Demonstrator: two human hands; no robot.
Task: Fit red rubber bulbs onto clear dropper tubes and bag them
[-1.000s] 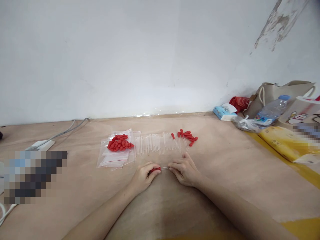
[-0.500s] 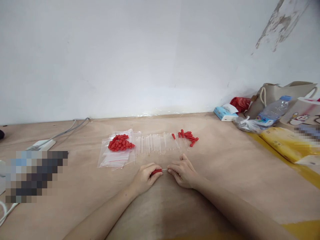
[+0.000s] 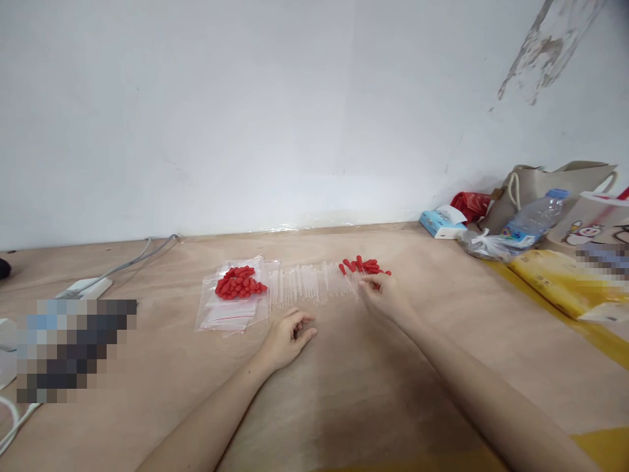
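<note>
My left hand [image 3: 287, 337] rests on the table, fingers loosely curled and apart from the thumb, with nothing visible in it. At the right end of a row of thin clear pipette tubes [image 3: 299, 283], my right hand [image 3: 386, 298] is closed in a pinch on a red-bulbed dropper, mostly hidden by the fingers. Just beyond it lies a group of droppers with red rubber bulbs [image 3: 369, 264], their clear stems pointing toward me. Left of the tubes, a heap of loose red bulbs [image 3: 238, 285] sits on clear zip bags [image 3: 228, 318].
On the right are a tissue pack [image 3: 442, 223], a plastic bottle [image 3: 540, 213], a paper bag [image 3: 565, 177], a cup [image 3: 590, 223] and a yellow packet [image 3: 555, 282]. A power strip [image 3: 88, 287] with a cable and a blurred-out object [image 3: 78, 351] lie at left. A wall [image 3: 295, 131] bounds the table.
Both hands held a red-bulbed dropper between them. My left hand has let go and loosened its fingers, while my right hand has moved away and to the right, to the dropper group.
</note>
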